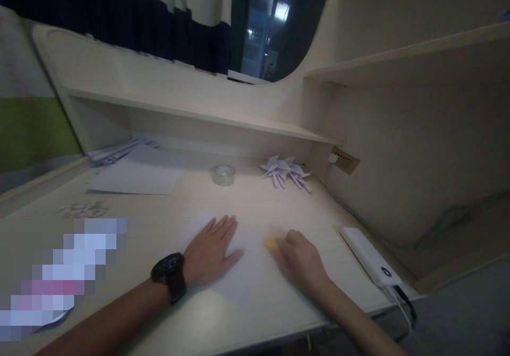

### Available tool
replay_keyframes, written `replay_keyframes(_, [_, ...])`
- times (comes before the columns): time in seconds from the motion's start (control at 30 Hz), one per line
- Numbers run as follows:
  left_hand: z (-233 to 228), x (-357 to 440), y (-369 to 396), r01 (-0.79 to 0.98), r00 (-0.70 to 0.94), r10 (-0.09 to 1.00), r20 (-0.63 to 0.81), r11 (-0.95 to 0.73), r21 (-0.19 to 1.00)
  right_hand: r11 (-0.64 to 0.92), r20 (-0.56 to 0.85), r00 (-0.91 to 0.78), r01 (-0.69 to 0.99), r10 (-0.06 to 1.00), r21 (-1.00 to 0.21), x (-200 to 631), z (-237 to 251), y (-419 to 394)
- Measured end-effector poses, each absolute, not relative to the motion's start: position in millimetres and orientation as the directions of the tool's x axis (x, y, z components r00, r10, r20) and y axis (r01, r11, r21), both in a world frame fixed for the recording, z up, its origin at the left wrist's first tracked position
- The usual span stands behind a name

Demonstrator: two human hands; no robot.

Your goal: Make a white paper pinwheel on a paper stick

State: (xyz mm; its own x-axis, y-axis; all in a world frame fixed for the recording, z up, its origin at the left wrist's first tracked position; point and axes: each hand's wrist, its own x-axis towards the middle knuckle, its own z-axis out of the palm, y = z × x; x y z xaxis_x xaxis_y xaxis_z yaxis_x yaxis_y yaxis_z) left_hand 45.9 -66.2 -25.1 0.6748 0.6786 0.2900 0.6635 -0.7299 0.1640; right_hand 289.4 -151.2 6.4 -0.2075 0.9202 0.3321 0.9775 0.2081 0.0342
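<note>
A white sheet of paper [247, 276] lies flat on the pale desk [167, 319] in front of me. My left hand [211, 249], with a black watch on its wrist, rests palm down on the sheet with fingers spread. My right hand [300, 260] is curled on the sheet's right part, fingers closed on a small yellow object [271, 243] that pokes out at its fingertips and touches the paper.
A roll of clear tape [223, 175] stands further back. Folded white paper shapes [286, 172] lie at the back right. Loose paper sheets [135, 178] lie at the back left. A white power bank [368, 255] with a cable sits at the desk's right edge, below a wall socket [345, 160].
</note>
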Motion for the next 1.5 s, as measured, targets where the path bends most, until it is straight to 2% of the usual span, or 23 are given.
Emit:
replay_keyframes(0.53, [-26.3, 44.2, -63.9, 0.664, 0.69, 0.67, 0.274, -0.736, 0.129, 0.195, 0.339, -0.195, 0.98, 0.92, 0.035, 287.8, 3.2, -153.5])
replay_keyframes(0.8, [-20.3, 41.7, -67.3, 0.659, 0.693, 0.675, 0.254, -0.735, 0.157, -0.008, 0.375, -0.024, 0.997, 0.927, 0.082, 334.7, 6.1, -159.0])
replay_keyframes(1.07, [15.7, 30.3, -62.5, 0.577, 0.788, 0.6, 0.142, -0.798, 0.173, -0.023, 0.376, -0.005, 0.997, 0.927, 0.071, 342.6, 4.0, -165.2])
replay_keyframes(1.27, [7.7, 48.7, -105.7, 0.696, 0.687, 0.71, 0.154, -0.704, 0.137, -0.006, 0.365, -0.016, 0.998, 0.931, 0.059, 339.4, 4.0, -163.1])
replay_keyframes(1.5, [1.1, 59.3, -131.4, 0.713, 0.682, 0.72, 0.13, -0.694, 0.104, 0.02, 0.386, -0.035, 0.999, 0.922, 0.043, 344.1, -1.1, -162.4])
